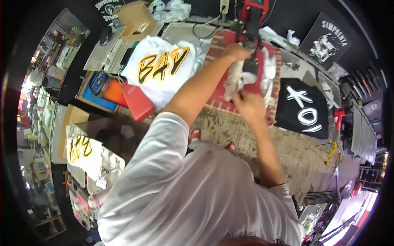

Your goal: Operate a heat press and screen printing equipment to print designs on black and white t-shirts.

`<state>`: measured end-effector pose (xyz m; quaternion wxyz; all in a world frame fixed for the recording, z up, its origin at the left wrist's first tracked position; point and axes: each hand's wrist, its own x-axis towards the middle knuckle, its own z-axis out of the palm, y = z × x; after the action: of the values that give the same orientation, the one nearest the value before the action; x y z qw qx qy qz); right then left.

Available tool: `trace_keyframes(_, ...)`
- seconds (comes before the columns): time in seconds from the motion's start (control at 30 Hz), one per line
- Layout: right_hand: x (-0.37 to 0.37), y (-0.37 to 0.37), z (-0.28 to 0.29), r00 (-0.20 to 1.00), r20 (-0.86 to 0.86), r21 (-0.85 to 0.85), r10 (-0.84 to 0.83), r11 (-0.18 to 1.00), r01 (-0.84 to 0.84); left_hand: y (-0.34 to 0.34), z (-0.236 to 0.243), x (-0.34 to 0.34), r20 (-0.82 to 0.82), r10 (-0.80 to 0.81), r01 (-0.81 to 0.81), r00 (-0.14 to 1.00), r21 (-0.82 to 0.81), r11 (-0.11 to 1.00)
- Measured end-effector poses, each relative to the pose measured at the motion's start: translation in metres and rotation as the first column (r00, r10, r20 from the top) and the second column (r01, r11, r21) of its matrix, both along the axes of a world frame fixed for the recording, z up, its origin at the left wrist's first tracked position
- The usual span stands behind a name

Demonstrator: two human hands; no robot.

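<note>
A crumpled, beige-white length of soft-looking material lies over the red mat in front of me. My left hand is at its far end, close against the dark metal part of a red and black machine. Its fingers look curled, but what they grip is hidden. At the near end of the material, my right hand has its thumb and fingers closed on it. White crumpled pieces lie on the mat's right side.
Left of the mat lies a white shirt with black and orange lettering, beside a red box. A black garment with white marks lies right. An opened cardboard box stands far left. A red-handled tool is at the right.
</note>
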<state>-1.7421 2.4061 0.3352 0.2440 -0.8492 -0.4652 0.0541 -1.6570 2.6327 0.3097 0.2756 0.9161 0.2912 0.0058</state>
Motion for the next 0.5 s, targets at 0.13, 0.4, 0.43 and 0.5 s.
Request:
trace_keyframes(0.13,0.004,-0.015,-0.016,0.985,0.173,-0.046,-0.024,0.998,0.033,-0.011,-0.021,-0.002,0.146,-0.023,0.043,0.989,-0.141,0.989)
trace_keyframes(0.4,-0.026,0.020,0.056,0.876,0.402,0.322,-0.266,0.937,0.137,0.355,-0.133,-0.224,0.094,0.063,-0.109,0.994,0.639,0.762)
trace_keyframes(0.43,-0.026,0.026,0.063,0.880,0.348,0.297,-0.322,0.929,0.222,0.400,-0.150,-0.254,0.140,0.360,-0.378,0.923,0.508,0.774)
trace_keyframes(0.5,-0.016,0.017,0.049,0.854,0.158,0.511,-0.496,0.781,0.359,0.480,-0.174,-0.301,0.026,0.511,-0.425,0.859,0.594,0.684)
